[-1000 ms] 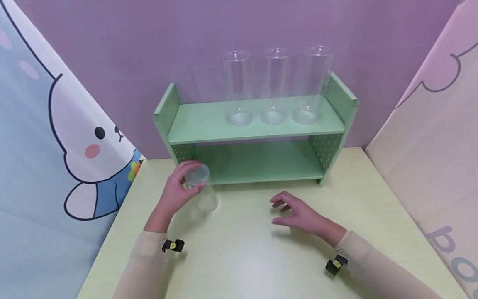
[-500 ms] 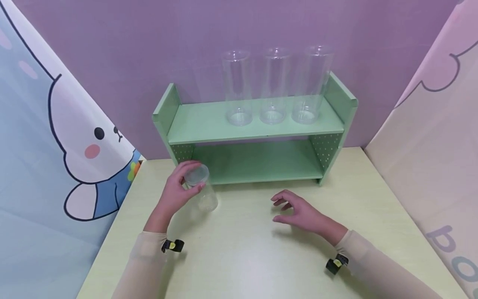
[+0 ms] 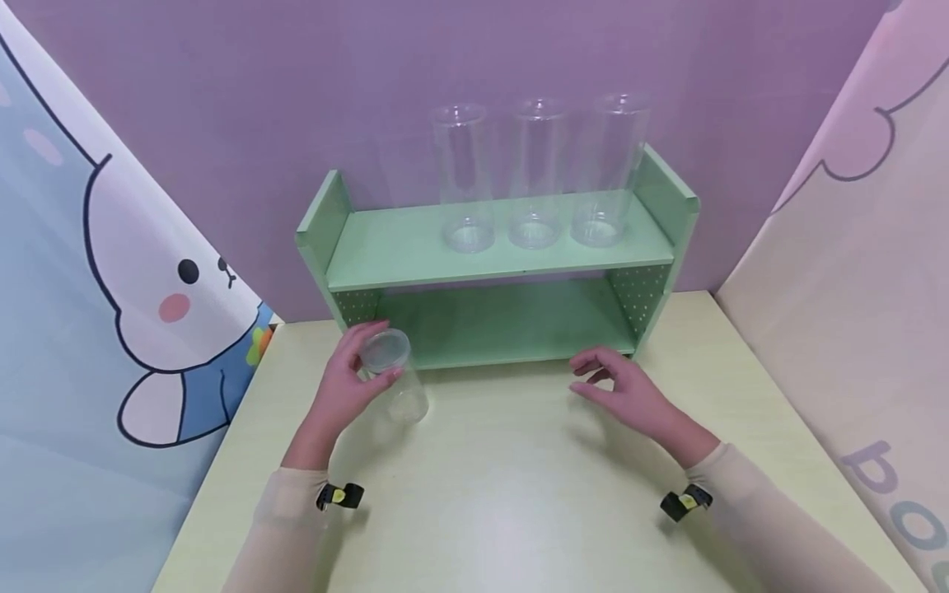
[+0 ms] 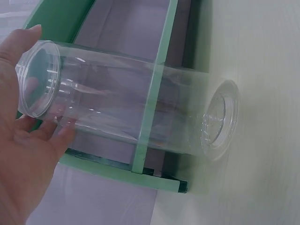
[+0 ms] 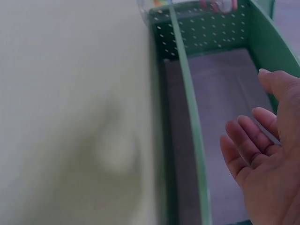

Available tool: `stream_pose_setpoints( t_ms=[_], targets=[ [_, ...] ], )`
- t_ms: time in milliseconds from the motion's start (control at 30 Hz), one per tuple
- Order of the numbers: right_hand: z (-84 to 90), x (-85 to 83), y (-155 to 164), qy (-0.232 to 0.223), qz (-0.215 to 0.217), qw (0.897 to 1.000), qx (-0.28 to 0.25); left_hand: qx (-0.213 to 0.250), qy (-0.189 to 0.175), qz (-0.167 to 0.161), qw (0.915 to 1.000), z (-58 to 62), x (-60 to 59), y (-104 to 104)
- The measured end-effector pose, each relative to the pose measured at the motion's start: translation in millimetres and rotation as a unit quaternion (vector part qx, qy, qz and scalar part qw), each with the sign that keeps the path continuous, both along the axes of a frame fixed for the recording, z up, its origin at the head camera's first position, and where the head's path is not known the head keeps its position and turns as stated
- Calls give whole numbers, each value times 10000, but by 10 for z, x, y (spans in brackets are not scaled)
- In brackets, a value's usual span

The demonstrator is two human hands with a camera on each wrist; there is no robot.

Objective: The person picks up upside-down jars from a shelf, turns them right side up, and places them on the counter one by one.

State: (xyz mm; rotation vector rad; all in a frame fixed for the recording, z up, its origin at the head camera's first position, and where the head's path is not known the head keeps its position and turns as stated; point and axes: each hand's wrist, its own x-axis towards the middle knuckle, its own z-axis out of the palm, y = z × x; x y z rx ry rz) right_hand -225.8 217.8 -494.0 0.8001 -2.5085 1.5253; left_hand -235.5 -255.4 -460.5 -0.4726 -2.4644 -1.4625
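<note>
A clear plastic cylindrical jar (image 3: pixel 406 395) with a lid stands on the table in front of the shelf's left end. My left hand (image 3: pixel 344 387) grips it around the upper part, thumb on one side and fingers on the other. In the left wrist view the see-through jar (image 4: pixel 117 98) shows nothing inside, and the hand (image 4: pixel 23 140) wraps its top end. My right hand (image 3: pixel 623 391) holds nothing and hovers above the table near the shelf's right end. In the right wrist view that hand (image 5: pixel 272 150) has loosely bent fingers, apart from any object.
A green two-tier shelf (image 3: pixel 504 268) stands at the back of the pale table (image 3: pixel 482 486). Three tall clear jars (image 3: pixel 463 177) stand in a row on its upper board, toward the right. Printed cloth panels flank both sides, and a purple backdrop (image 3: pixel 371 74) rises behind.
My right hand has moved to the right and toward the shelf. The left hand keeps its grip on the jar, which stays in place. The head view has shifted slightly.
</note>
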Motion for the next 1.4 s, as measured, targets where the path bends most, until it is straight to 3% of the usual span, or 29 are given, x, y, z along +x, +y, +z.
stream_pose_setpoints(
  t_ms=[300, 433, 633, 800, 1000, 1233, 1400],
  targets=[
    [247, -75, 236, 482, -509, 9974, -138, 162, 253, 64, 9995, 34, 21, -45],
    [324, -105, 350, 513, -1029, 9933, -132, 326, 388, -19, 9987, 26, 28, -63],
    [417, -198, 562, 967, -2347, 9669, -263, 434, 495, 4, 9978, 32, 53, -74],
    [487, -289, 740, 1111, -2898, 9495, -451, 423, 458, 104, 9980, 44, 70, -84],
    [487, -406, 866, 875, -3032, 9475, -510, 521, 491, 195, 9972, 31, 73, -116],
    [481, -501, 904, 738, -2559, 9610, -747, 664, 691, 176, 9952, 21, 93, -157],
    [464, -554, 896, 468, -2493, 9643, -762, 796, 786, 192, 9935, 51, 118, -165]
  ],
)
